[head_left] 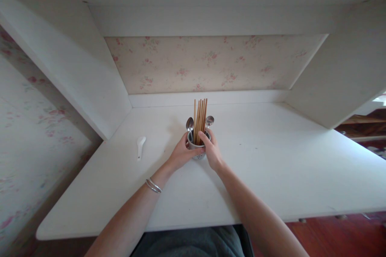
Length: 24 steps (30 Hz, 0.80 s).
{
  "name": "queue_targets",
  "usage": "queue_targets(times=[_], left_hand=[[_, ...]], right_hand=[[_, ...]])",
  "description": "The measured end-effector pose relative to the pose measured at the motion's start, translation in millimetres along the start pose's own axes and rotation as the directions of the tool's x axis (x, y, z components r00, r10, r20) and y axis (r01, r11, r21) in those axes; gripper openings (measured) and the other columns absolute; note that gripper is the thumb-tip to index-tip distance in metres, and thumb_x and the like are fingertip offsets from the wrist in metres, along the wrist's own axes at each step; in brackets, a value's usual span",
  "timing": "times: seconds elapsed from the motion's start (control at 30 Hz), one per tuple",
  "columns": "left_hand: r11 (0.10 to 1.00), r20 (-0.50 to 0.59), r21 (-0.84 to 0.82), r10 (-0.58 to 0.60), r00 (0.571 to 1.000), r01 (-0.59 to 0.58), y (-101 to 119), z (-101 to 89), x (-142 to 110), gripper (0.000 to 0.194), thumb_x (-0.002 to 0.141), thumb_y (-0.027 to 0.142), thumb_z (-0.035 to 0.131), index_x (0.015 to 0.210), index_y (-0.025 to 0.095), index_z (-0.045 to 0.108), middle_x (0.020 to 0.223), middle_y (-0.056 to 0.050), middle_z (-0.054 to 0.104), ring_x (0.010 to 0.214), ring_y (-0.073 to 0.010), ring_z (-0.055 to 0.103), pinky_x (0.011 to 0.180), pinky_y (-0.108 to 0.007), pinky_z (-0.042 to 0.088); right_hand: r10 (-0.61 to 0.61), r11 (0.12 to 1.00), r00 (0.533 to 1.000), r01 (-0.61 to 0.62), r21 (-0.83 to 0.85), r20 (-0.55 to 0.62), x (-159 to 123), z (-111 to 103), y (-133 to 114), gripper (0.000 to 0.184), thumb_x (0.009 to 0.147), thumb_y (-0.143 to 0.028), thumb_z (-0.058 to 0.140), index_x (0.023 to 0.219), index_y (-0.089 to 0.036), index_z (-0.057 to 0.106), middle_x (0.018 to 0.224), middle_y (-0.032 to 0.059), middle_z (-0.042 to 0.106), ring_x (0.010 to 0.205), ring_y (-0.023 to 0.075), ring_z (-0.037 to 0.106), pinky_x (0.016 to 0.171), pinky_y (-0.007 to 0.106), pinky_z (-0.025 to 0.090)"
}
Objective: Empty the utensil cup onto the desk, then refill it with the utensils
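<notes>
A perforated metal utensil holder (199,156) stands on the white desk in front of me. Several wooden chopsticks (200,118) rise upright from it, with a metal spoon (189,123) leaning out on the left and another metal spoon (210,120) on the right. My left hand (182,152) is wrapped round the holder's left side, its thumb across the front. From the right, my right hand (212,150) closes on the holder's rim; its thumb lies over the chopsticks, and its other fingers are partly hidden. Away to the left lies a white spoon (140,147).
The white desk (271,168) has a low ledge along its back. White side panels (66,56) and an overhead shelf (211,20) enclose it, with floral wallpaper (187,64) behind. Reddish flooring (340,235) shows at the lower right.
</notes>
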State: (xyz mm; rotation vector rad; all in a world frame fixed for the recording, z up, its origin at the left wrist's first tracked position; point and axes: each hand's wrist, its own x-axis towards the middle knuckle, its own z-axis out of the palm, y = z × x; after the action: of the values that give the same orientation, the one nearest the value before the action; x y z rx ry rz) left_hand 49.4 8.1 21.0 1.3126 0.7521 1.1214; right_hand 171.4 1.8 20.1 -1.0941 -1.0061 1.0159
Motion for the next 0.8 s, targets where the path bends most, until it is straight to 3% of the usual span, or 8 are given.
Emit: queue_targets(times=[0.2,0.33,0.43,0.53,0.6,0.63,0.73,0.8], left_hand=[[1.0,0.018,-0.001,-0.006,1.0,0.006,1,0.7,0,0.073,0.06,0.026,0.083,0.123,0.017,0.049,0.122,-0.012,0.061,0.112,-0.0239,0.058,0.098,-0.039,0.044],[0.981,0.023,0.188,0.047,0.999,-0.05,7,-3.7,-1,0.074,0.057,0.028,0.083,0.123,0.018,0.053,0.126,-0.013,0.059,0.119,-0.0281,0.053,0.103,-0.043,0.039],[0.905,0.024,0.413,0.099,0.995,-0.1,19,-18.9,-6,0.081,0.051,0.031,0.085,0.126,0.022,0.054,0.135,-0.012,0.051,0.129,-0.0295,0.042,0.108,-0.042,0.033],[0.83,-0.062,0.557,0.013,0.998,0.023,36,-49.0,-16,0.067,0.066,0.043,0.075,0.126,0.021,0.053,0.13,-0.011,0.056,0.117,-0.0247,0.054,0.097,-0.036,0.042],[0.672,-0.232,0.72,-0.003,0.973,0.173,47,-76.8,-24,0.044,0.077,0.052,0.06,0.107,0.02,0.061,0.111,-0.008,0.066,0.097,-0.0224,0.063,0.085,-0.033,0.047],[0.52,-0.324,0.812,0.026,0.946,0.264,51,-92.1,-28,0.039,0.08,0.055,0.053,0.096,0.021,0.064,0.102,-0.007,0.069,0.093,-0.0229,0.063,0.084,-0.034,0.046],[0.091,-0.484,0.875,0.137,0.865,0.475,58,-136.3,-39,0.042,0.08,0.056,0.046,0.089,0.019,0.063,0.098,-0.011,0.069,0.096,-0.029,0.062,0.082,-0.037,0.044],[-0.034,-0.524,0.851,0.014,0.852,0.524,57,-158.5,-44,0.051,0.078,0.062,0.044,0.092,0.016,0.062,0.097,-0.015,0.069,0.092,-0.032,0.063,0.075,-0.038,0.045]], right_hand=[[0.004,0.996,0.997,-0.011,0.085,0.082,-1,-1,-4,0.043,0.08,-0.047,0.06,0.116,-0.025,0.056,0.112,0.0033,0.067,0.105,0.0239,0.062,0.094,0.039,0.047],[-0.013,0.998,0.998,0.009,0.067,0.068,0,-1,-8,0.042,0.079,-0.047,0.061,0.114,-0.025,0.058,0.11,0.0032,0.068,0.102,0.0228,0.063,0.091,0.037,0.048],[-0.048,0.998,0.998,0.047,0.031,0.036,1,-2,-10,0.04,0.079,-0.047,0.061,0.112,-0.024,0.06,0.112,0.0033,0.067,0.106,0.0226,0.061,0.095,0.037,0.044],[-0.052,0.998,0.997,0.05,0.037,0.049,1,-4,-11,0.042,0.08,-0.048,0.06,0.115,-0.024,0.059,0.116,0.0034,0.066,0.109,0.0233,0.059,0.097,0.038,0.042],[-0.023,0.999,0.998,0.021,0.03,0.056,1,-4,-9,0.044,0.08,-0.049,0.061,0.117,-0.025,0.058,0.116,0.0033,0.066,0.109,0.024,0.059,0.097,0.038,0.042],[-0.005,1.0,0.998,0.004,0.024,0.058,1,-4,-8,0.045,0.079,-0.05,0.061,0.117,-0.025,0.058,0.115,0.0032,0.067,0.109,0.0245,0.059,0.096,0.039,0.043],[0.03,0.999,0.998,-0.031,0.014,0.056,1,-4,-5,0.046,0.078,-0.051,0.062,0.117,-0.026,0.058,0.114,0.003,0.068,0.108,0.025,0.06,0.095,0.039,0.043],[0.025,0.999,0.998,-0.026,0.026,0.052,0,-3,-4,0.044,0.079,-0.051,0.061,0.116,-0.026,0.058,0.113,0.0025,0.068,0.108,0.0245,0.06,0.095,0.038,0.043]])
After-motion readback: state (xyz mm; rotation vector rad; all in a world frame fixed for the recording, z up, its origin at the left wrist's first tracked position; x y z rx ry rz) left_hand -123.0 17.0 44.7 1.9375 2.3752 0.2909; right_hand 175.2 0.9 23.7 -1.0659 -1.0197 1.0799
